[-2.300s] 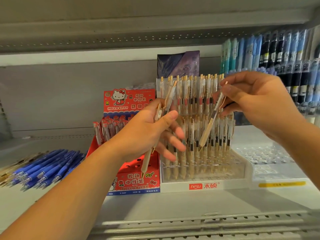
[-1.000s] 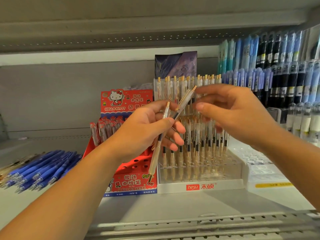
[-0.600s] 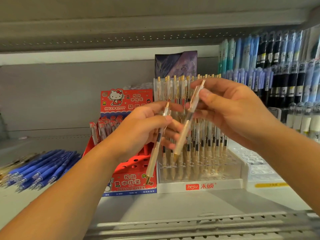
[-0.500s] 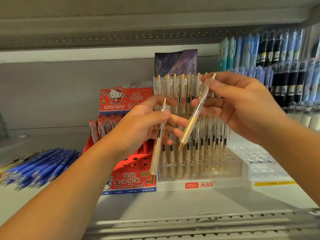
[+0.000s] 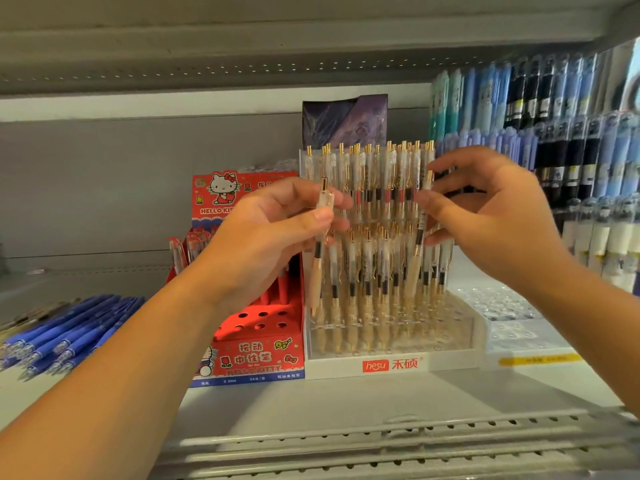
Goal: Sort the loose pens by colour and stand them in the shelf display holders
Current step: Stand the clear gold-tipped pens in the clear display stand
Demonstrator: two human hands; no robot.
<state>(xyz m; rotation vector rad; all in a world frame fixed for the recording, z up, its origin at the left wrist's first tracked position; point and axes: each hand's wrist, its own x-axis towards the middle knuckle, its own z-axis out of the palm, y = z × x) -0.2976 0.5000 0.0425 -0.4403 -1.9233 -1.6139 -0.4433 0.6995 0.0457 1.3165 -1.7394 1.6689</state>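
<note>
- Head view: your right hand (image 5: 491,220) pinches the right-hand pen (image 5: 419,244) mid-barrel between the thumb and a lower finger. The other fingers (image 5: 446,164) fan out loose.
- That pen's long axis is near vertical, gold tip down and clicker up, the top leaning slightly to your right.
- It hangs in front of the stocked pens, over the right half of the clear holder (image 5: 460,355). The tip is above the front rows and not in a hole yet.
- From your fingers the free holes lie straight down and slightly toward you, so the drop looks like a short plain lowering.
- Your left hand (image 5: 270,237) pinches the left-hand pen (image 5: 318,251) near its top between thumb and forefinger, upright and tip down, at the holder's left edge.
- The right hand is nearer the open holes; the left pen looks like the one to wait.
- Watch the tip: the neighbouring pens stand close, so a tilt could snag a clip.
- Loose blue pens (image 5: 69,334) lie flat on the shelf (image 5: 346,396), far left of the red holder (image 5: 252,358), still unsorted.
</note>
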